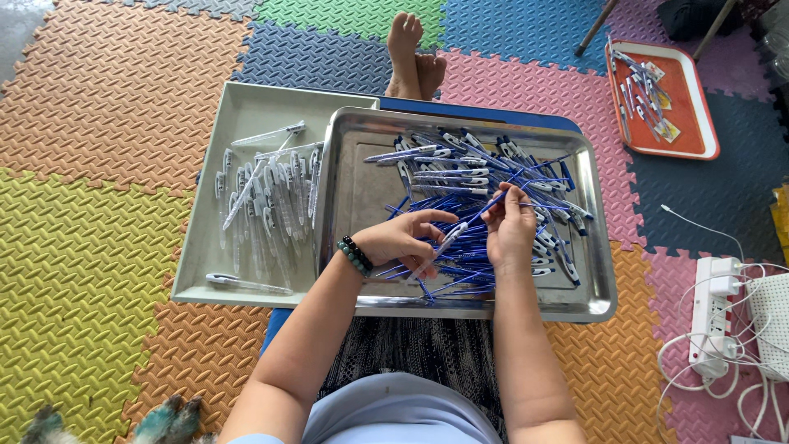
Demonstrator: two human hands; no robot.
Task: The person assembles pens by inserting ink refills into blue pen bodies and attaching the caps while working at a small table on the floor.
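A steel tray (pixel 349 197) on my lap holds a heap of blue pen refills and white-and-blue pen parts (pixel 485 177). My left hand (pixel 403 238), with a beaded bracelet at the wrist, holds a white pen barrel (pixel 444 244) over the heap. My right hand (pixel 509 226) pinches a thin blue refill (pixel 493 201) that slants toward the barrel's end. Both hands hover above the middle of the steel tray.
A grey plastic tray (pixel 246 111) at the left holds several clear assembled pens (pixel 267 205). An orange tray (pixel 699 123) with a few pens lies at the far right. A white power strip (pixel 713 316) with cables is at the right. Bare feet (pixel 413 53) rest on coloured foam mats.
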